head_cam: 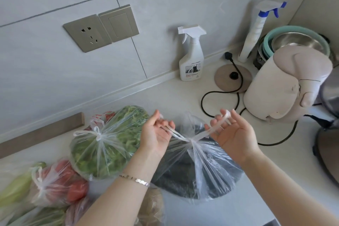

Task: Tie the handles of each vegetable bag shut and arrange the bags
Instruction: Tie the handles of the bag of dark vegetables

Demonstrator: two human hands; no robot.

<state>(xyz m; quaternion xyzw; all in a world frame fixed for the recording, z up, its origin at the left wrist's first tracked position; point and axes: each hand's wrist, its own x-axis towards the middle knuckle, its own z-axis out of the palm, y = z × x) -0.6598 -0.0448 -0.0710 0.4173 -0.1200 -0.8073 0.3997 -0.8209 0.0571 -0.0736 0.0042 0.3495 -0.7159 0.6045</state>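
Note:
A clear plastic bag of dark green vegetables (198, 174) sits on the counter in front of me. Its two handles cross in a knot (190, 141) above it. My left hand (156, 134) grips the left handle loop, palm up. My right hand (233, 132) holds the right handle loop, which is wrapped over its fingers. To the left lies a knotted bag of light green vegetables (102, 148). At lower left sits a knotted bag of tomatoes (60, 183).
More bags lie at the bottom left, one with pale green produce (14, 189). At the back stand two spray bottles (191, 55) (256, 31). A kettle base with its cord (233, 77), a pale kettle (286, 86) and stacked bowls (297, 40) fill the right.

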